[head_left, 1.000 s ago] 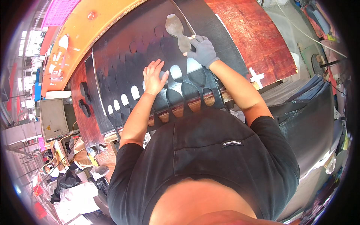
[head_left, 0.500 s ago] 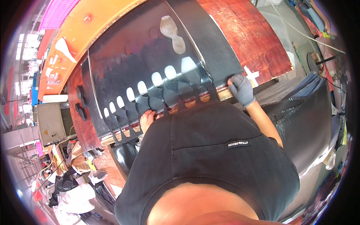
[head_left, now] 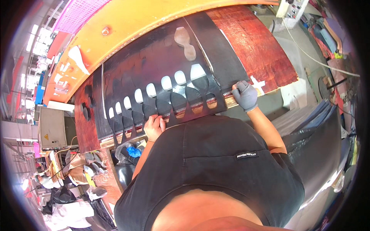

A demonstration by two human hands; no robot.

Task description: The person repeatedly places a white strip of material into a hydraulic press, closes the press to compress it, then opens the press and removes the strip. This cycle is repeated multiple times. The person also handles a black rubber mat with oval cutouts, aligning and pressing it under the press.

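Note:
A black sheet (head_left: 119,82) lies across the worktable. Along its near edge runs a row of sole-shaped openings, their far ends bright white. My bare left hand (head_left: 155,128) is at that edge, its fingers curled over the strip between two openings. My right hand (head_left: 246,96), in a grey glove with bare fingertips, is closed at the table's front edge, by the corner of a dark strip (head_left: 225,50). What its fingers grip, if anything, is hidden. On the far part of the sheet rests a brownish sole-shaped piece (head_left: 184,43), apart from both hands.
An orange machine beam (head_left: 127,23) spans the far side. Red-brown board (head_left: 254,42) shows on the right, with a white tape cross (head_left: 257,84). Small dark pieces (head_left: 86,111) lie at the left. Stacked dark sheets (head_left: 308,119) stand right of me; a grey box (head_left: 52,129) is at the left.
The view has shifted, so the table sits lower in it. My left hand shows more fully, its fingers now curled at the sheet's edge. The right hand stays closed by the table edge.

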